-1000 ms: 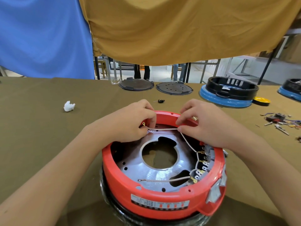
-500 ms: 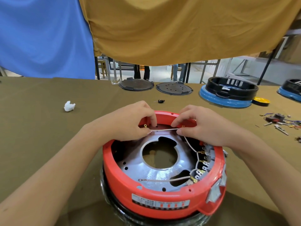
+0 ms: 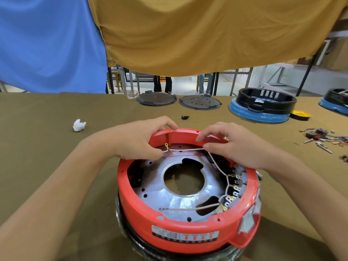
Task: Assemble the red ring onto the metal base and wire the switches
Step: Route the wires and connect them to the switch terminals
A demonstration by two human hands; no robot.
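Observation:
The red ring [image 3: 143,210] sits around the grey metal base [image 3: 177,201], which has a round hole in its middle. Along the ring's right inner wall stands a row of switches [image 3: 236,187] with brass terminals. A white wire [image 3: 188,149] stretches across the far side of the base. My left hand [image 3: 139,140] pinches its end near a brass ring terminal [image 3: 166,146]. My right hand [image 3: 233,146] pinches the same wire further right, where it bends down toward the switches. A second white wire [image 3: 190,208] lies loose on the near part of the base.
On the olive table lie a white crumpled wad [image 3: 79,125], two dark round lids [image 3: 156,99] at the back, a black ring on a blue base [image 3: 261,106], a yellow disc [image 3: 300,114], and loose wires and parts [image 3: 323,140] at the right. A small black part [image 3: 185,117] lies beyond the ring.
My hands have moved slightly apart along the far white wire, which is now drawn straighter between them. The ring and base have not moved.

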